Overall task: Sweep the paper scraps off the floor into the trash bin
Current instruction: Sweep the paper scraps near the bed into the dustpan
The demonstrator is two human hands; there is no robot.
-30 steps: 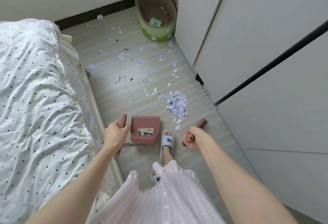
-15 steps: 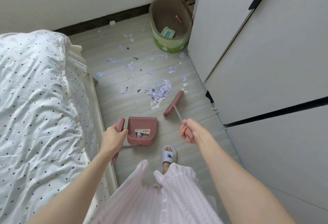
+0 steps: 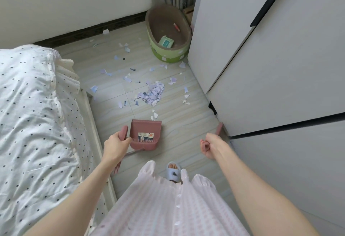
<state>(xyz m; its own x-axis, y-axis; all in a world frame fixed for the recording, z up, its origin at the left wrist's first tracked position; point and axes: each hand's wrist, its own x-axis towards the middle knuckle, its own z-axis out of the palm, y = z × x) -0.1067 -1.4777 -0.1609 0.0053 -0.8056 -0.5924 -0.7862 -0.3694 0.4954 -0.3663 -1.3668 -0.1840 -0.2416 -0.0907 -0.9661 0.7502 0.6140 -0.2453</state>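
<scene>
Pale lilac paper scraps lie in a heap [image 3: 152, 94] on the grey tiled floor, with several loose pieces scattered toward the far wall. A pink dustpan [image 3: 145, 135] stands on the floor just short of the heap. My left hand [image 3: 115, 147] grips its pink handle. My right hand [image 3: 210, 145] grips the top of the pink broom handle; the broom head [image 3: 220, 128] shows beside the wardrobe, mostly hidden behind my hand. A green oval trash bin [image 3: 168, 55] stands in the far corner, holding a green packet and a red item.
A bed with a white dotted cover [image 3: 33, 114] fills the left side, its frame edge running along the floor strip. White wardrobe doors [image 3: 270, 67] wall off the right. My foot in a blue slipper [image 3: 173, 173] stands behind the dustpan.
The broom pushed the scraps from the right of the dustpan forward into a heap nearer the bin, then drew back beside the wardrobe. The dustpan has stayed put in my left hand.
</scene>
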